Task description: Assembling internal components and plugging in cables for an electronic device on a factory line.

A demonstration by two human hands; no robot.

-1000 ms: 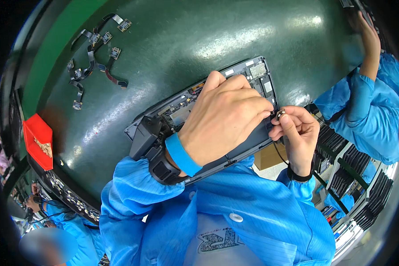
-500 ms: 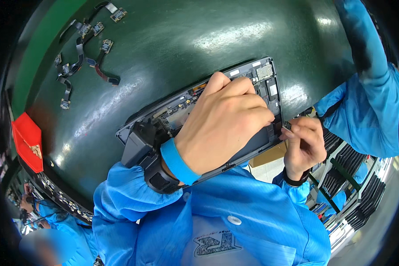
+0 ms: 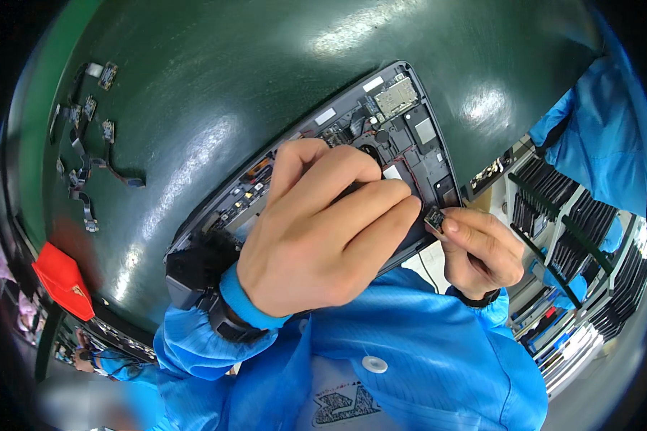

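Observation:
An opened tablet (image 3: 424, 154) lies tilted at the front edge of the green mat, its inner boards and wires exposed. Over its middle, my left hand (image 3: 331, 230) is closed with bent fingers, palm down, and hides whatever the fingertips hold or press. At the tablet's right edge, my right hand (image 3: 482, 251) pinches a small circuit board (image 3: 434, 218) between thumb and forefinger. A silvery metal part (image 3: 395, 97) sits in the tablet's far corner. My left wrist carries a blue band (image 3: 248, 298) and a black device (image 3: 198, 276).
Several small boards with ribbon cables (image 3: 86, 158) lie on the green mat (image 3: 216, 79) at the left. Near the mat's left edge is a red folded container (image 3: 61, 280). Racks of dark panels (image 3: 553, 223) stand at right, below another person's blue sleeve (image 3: 604, 136).
The view has turned, so the mat's loose boards appear farther left and lower. My left hand has shifted left over the tablet. The small board in my right hand now shows more of its face.

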